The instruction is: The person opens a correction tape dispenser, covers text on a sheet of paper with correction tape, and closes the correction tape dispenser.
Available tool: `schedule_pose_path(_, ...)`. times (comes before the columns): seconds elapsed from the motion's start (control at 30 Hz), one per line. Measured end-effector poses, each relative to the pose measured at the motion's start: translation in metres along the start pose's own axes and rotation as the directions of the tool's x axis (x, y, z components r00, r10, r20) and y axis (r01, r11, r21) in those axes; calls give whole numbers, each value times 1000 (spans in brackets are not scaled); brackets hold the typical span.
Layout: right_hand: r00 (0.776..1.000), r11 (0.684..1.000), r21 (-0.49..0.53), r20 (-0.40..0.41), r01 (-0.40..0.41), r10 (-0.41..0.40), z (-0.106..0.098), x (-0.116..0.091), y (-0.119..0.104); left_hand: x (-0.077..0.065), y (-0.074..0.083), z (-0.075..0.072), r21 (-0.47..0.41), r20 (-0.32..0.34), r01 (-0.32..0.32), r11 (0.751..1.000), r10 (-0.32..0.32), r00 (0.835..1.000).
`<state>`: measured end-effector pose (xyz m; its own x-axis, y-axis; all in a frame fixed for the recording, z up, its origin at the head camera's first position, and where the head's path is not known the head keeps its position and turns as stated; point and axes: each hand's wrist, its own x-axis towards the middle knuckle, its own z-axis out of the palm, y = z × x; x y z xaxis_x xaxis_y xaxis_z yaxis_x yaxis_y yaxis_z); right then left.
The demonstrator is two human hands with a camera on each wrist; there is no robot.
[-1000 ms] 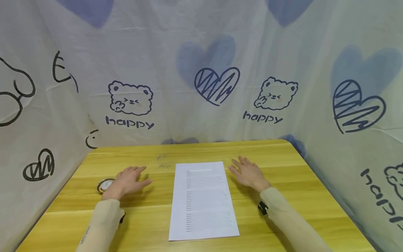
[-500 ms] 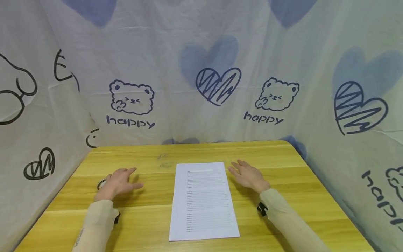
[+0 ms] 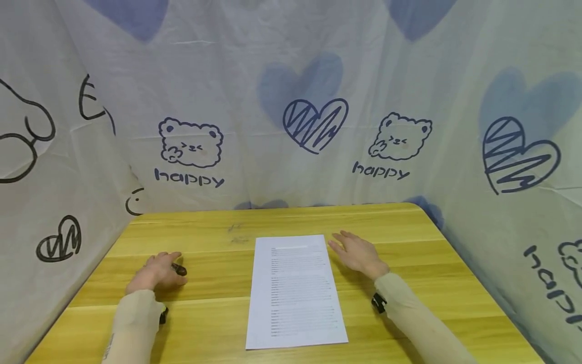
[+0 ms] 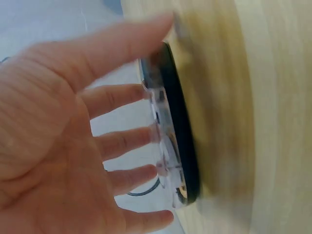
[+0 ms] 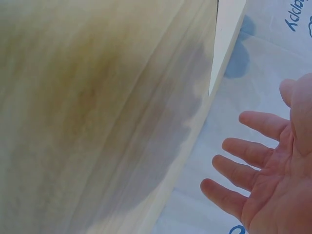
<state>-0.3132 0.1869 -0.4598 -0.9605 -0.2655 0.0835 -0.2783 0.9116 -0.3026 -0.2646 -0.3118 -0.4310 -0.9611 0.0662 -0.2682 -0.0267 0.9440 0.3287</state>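
At the table's left side my left hand (image 3: 154, 273) reaches down, its thumb and fingertips around a round, compass-like dial (image 3: 179, 269). In the left wrist view the dial (image 4: 180, 131) appears nearly edge-on, with a dark base towards the wood and a clear cover on the finger side. The thumb overlaps its upper end and several fingertips meet its cover. Most of the dial is hidden by the hand in the head view. My right hand (image 3: 356, 255) holds nothing, its fingers extended and spread, beside the upper right corner of a printed sheet of paper (image 3: 295, 293).
The wood-grain table (image 3: 218, 313) carries the sheet at its middle. Behind and at both sides hangs a white curtain (image 3: 254, 177) printed with hearts and bears. Each wrist wears a small black device, such as the one on the right wrist (image 3: 378, 302).
My left hand has moved left and down over the dial, which lay flat beside it earlier and now shows between thumb and fingers, further right. The right hand has hardly moved.
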Motion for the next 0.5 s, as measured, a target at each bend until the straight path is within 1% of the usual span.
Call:
schedule_pose_path(0.23, 1000, 1000, 9, 7, -8, 8, 0, 0, 3, 6, -9, 2, 2, -36, -2, 1000, 2, 999)
schedule_pose_path(0.43, 1000, 1000, 18, 0, -6, 6, 1, 0, 3, 7, -11, 2, 4, -32, 37, 999, -37, 999)
schedule_pose_path(0.5, 1000, 1000, 13, 3, -8, 8, 1, 1, 3, 7, -11, 2, -10, -30, 52, 999, -53, 998)
